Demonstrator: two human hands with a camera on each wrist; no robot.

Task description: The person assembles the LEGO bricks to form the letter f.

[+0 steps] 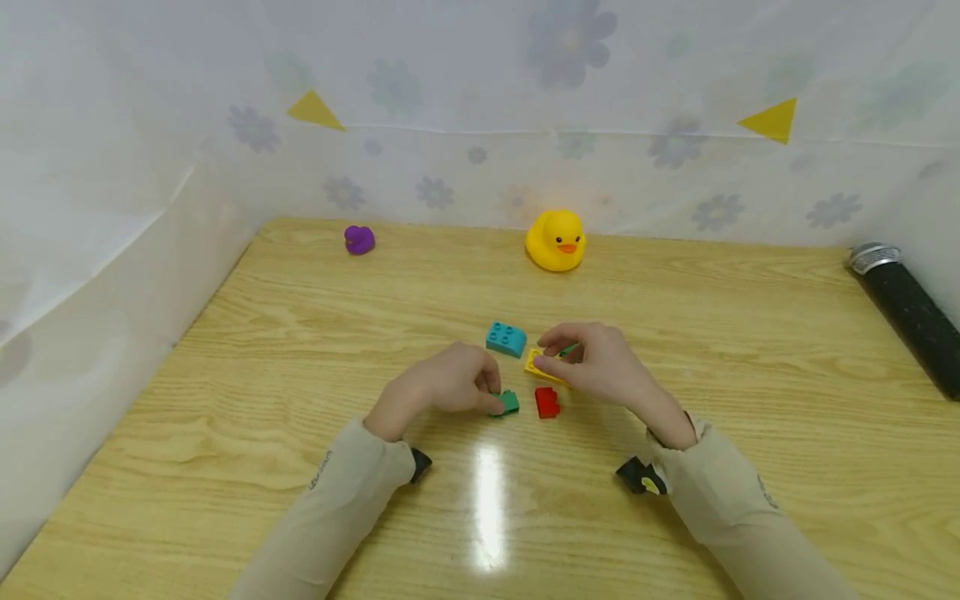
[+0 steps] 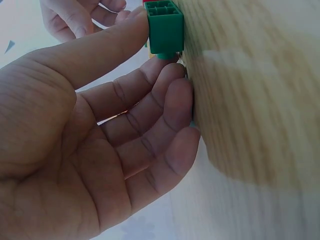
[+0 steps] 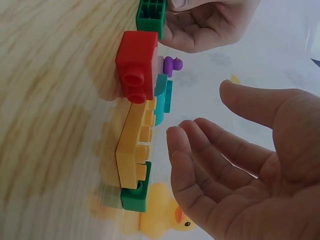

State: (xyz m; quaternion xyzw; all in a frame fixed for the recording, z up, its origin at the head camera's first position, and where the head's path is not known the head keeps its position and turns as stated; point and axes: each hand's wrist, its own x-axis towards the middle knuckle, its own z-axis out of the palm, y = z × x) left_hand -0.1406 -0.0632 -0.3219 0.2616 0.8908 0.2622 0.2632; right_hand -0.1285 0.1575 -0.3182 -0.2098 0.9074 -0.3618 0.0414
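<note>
Left hand (image 1: 442,385): mine, resting on the table (image 1: 300,350), knuckles up. The thumb and fingers (image 2: 165,95) are bent toward the green brick (image 1: 508,402), which lies on the table at my fingertips. The left wrist view shows the thumb tip against the brick's side and the fingertips just below it, touching the wood; the palm holds nothing.

Right hand (image 1: 592,362): mine, fingers curled over the yellow plate (image 1: 542,367). From the head view, thumb and forefinger seem to pinch its far edge. The right wrist view shows the fingers (image 3: 210,150) loosely spread and apart from the plate, so I cannot tell whether they grip it. A small green piece (image 3: 135,195) sits against the plate's end nearest my fingers.

Red brick (image 1: 547,402): on the table, between my two hands, just beside the green brick.

Teal brick (image 1: 506,339): just beyond my right fingertips, next to the plate.

Yellow duck (image 1: 556,240) and purple duck (image 1: 359,239): well beyond both hands, by the back wall.
</note>
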